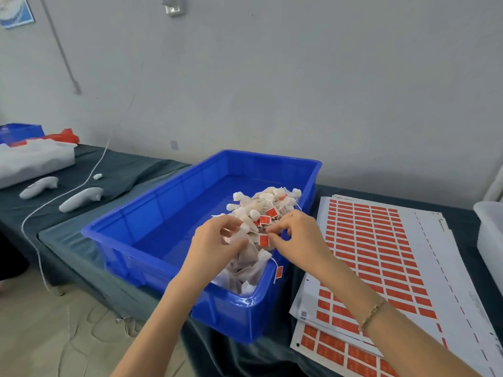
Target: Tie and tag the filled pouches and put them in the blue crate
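Note:
A blue crate (pixel 152 213) stands on the dark table, with a heap of white filled pouches (pixel 268 204) carrying small red tags piled at its right end. My left hand (pixel 215 244) holds a white pouch (pixel 238 238) above the near part of the heap, fingers curled round its neck. My right hand (pixel 295 240) is close beside it and pinches the pouch's string, from which a red tag (pixel 264 240) hangs. One tag (pixel 279 272) dangles over the crate's near rim.
Sheets of red tag stickers (pixel 381 248) lie stacked to the right of the crate. A white tub (pixel 490 235) sits at the far right. On the left are two white controllers (pixel 81 198), a white cord (pixel 54 202), a white tray (pixel 32 161) and another blue crate (pixel 20 131).

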The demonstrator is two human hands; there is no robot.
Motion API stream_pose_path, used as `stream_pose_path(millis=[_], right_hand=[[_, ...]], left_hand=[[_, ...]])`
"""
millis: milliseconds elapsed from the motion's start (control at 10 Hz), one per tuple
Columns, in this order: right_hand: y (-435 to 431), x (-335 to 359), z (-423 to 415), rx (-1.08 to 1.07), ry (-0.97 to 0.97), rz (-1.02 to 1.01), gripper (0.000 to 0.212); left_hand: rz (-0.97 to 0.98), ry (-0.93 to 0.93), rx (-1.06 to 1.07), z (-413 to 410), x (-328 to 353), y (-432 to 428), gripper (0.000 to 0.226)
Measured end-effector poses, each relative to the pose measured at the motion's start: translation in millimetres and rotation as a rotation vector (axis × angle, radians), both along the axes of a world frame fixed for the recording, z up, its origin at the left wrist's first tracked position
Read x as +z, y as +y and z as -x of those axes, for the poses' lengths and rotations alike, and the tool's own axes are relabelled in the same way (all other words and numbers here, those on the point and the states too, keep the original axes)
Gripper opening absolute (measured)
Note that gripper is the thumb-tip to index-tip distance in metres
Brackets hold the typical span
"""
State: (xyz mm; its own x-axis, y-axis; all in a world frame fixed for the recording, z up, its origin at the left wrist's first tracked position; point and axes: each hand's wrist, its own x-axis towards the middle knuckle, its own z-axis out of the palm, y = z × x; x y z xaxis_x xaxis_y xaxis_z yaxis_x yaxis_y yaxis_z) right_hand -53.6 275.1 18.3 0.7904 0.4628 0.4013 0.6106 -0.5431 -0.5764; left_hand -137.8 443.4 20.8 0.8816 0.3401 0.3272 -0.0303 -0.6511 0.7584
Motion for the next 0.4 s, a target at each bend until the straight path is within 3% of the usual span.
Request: stream_pose_path(millis=[200,400], right_hand=[[-55,5,20,-0.085,-0.049,-0.113,0.014],[-136,7,58,-0.228,0.095,-0.186,0.026]], left_hand=[[-0.001,-0.019,-0.005,16,-7,4,0.018],[-0.113,-0.219,0.034,26,0,-28,0.028]])
